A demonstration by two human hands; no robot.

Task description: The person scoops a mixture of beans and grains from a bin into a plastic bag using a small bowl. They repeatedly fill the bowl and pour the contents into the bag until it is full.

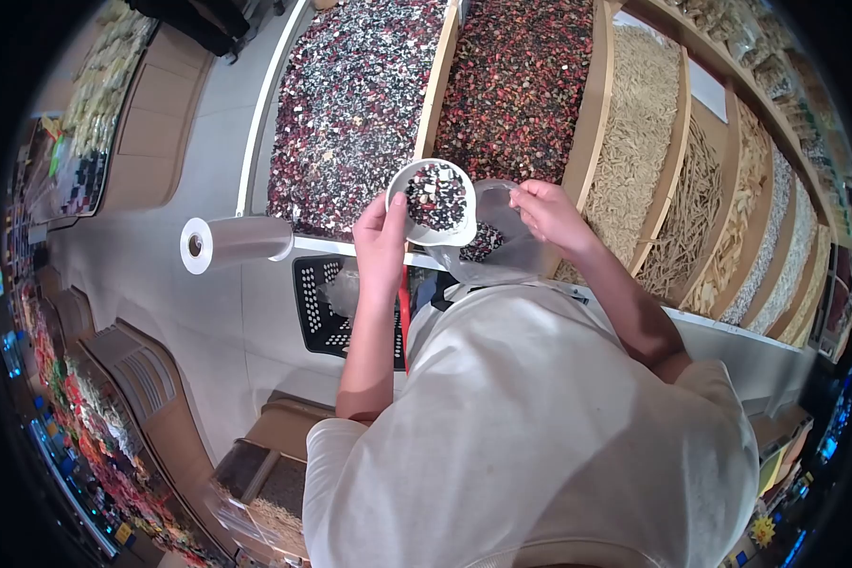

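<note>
My left hand is closed round the left side of a white scoop, thumb over its rim. Mixed black, white and reddish beans lie inside the scoop. To its right, the fingers of my right hand pinch the upper edge of a clear plastic bag. Some of the same dark and white mix shows low in the bag. The scoop's lip overlaps the near side of the bag's mouth; whether they touch, I cannot tell.
Ahead are wooden-edged bins: a black, white and red bean mix, a darker mix with red pieces, and pale grains. A plastic bag roll sticks out at left. Below it stands a black basket. A person's legs appear top left.
</note>
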